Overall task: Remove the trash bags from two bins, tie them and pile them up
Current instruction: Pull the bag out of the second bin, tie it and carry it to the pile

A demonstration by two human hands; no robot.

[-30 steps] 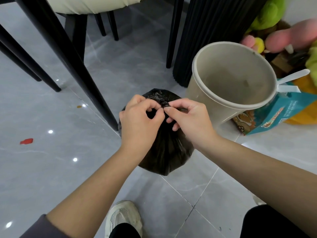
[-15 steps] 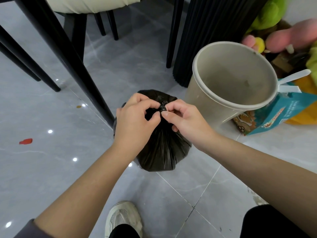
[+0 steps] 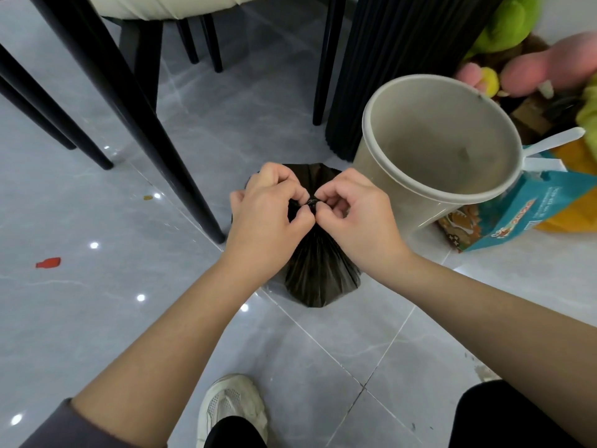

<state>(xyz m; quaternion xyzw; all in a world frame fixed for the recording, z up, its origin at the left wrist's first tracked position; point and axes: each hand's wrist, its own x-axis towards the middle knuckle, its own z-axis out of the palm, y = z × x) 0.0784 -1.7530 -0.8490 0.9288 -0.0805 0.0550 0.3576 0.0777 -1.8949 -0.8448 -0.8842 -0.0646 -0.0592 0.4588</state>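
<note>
A full black trash bag (image 3: 318, 273) stands on the grey tiled floor in the middle of the head view. Its top is gathered into a small knot between my two hands. My left hand (image 3: 268, 218) pinches the knot from the left and my right hand (image 3: 358, 221) pinches it from the right, fingertips nearly touching. Just right of the bag stands a beige bin (image 3: 436, 150), with no bag inside it. A second bin is not in view.
Black chair legs (image 3: 142, 124) slant down left of the bag. A black ribbed column (image 3: 397, 59) stands behind the bin. Plush toys (image 3: 529, 66) and a teal carton (image 3: 529, 208) lie at the right. My white shoe (image 3: 232, 405) is below. A red scrap (image 3: 48, 262) lies on the floor.
Both hands have pulled the bag's gathered top tighter and shifted slightly; the bag's neck looks narrower and more drawn in than before.
</note>
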